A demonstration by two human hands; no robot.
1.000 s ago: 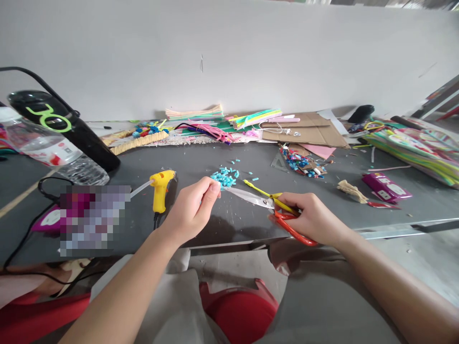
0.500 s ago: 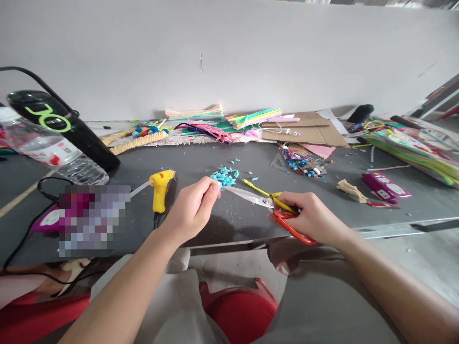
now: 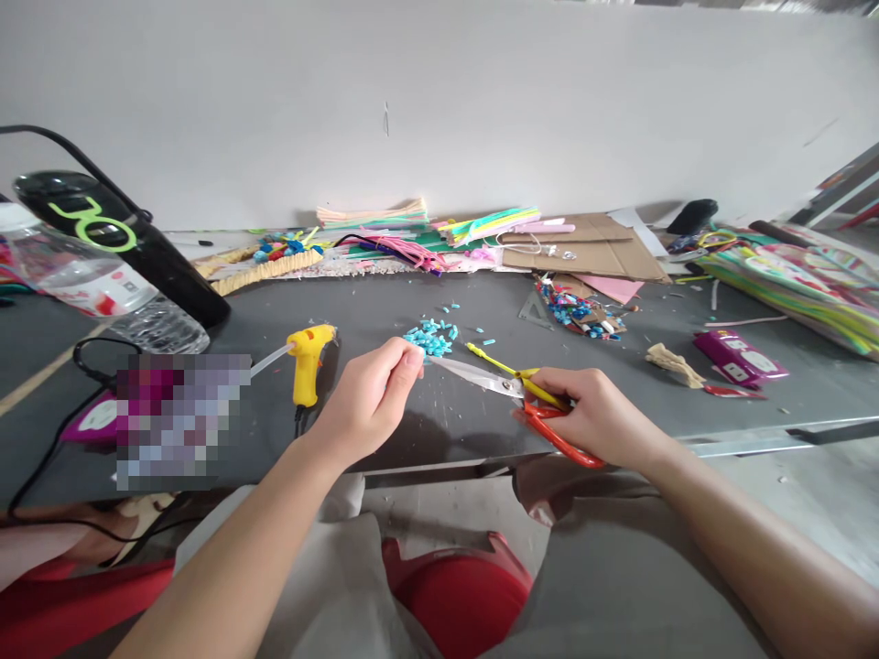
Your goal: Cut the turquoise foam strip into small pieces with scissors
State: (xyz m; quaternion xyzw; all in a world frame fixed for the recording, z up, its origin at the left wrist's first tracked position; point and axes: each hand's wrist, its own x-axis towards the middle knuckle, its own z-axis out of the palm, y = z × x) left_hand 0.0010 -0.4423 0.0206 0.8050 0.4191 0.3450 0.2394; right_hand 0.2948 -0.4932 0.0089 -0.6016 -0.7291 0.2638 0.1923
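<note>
My right hand [image 3: 591, 407] grips a pair of scissors [image 3: 477, 375] with one yellow and one red-orange handle. Their blades point left, and the tips reach my left hand [image 3: 374, 394]. That hand is closed in a pinch, thumb against the curled fingers; what sits between them is hidden. Just beyond the blade tips lies a pile of small light-blue cut pieces [image 3: 429, 337] on the dark grey table [image 3: 385, 307], with a few scattered apart. A thin yellow stick-like thing [image 3: 491, 359] lies behind the scissors, close to my right hand.
A yellow hot glue gun [image 3: 307, 361] stands left of my left hand. Further left are a water bottle [image 3: 103, 284] and a black cylinder [image 3: 137, 247]. Bundled pipe cleaners [image 3: 491, 225] and cardboard [image 3: 583, 245] line the wall. A purple packet [image 3: 738, 357] lies at right.
</note>
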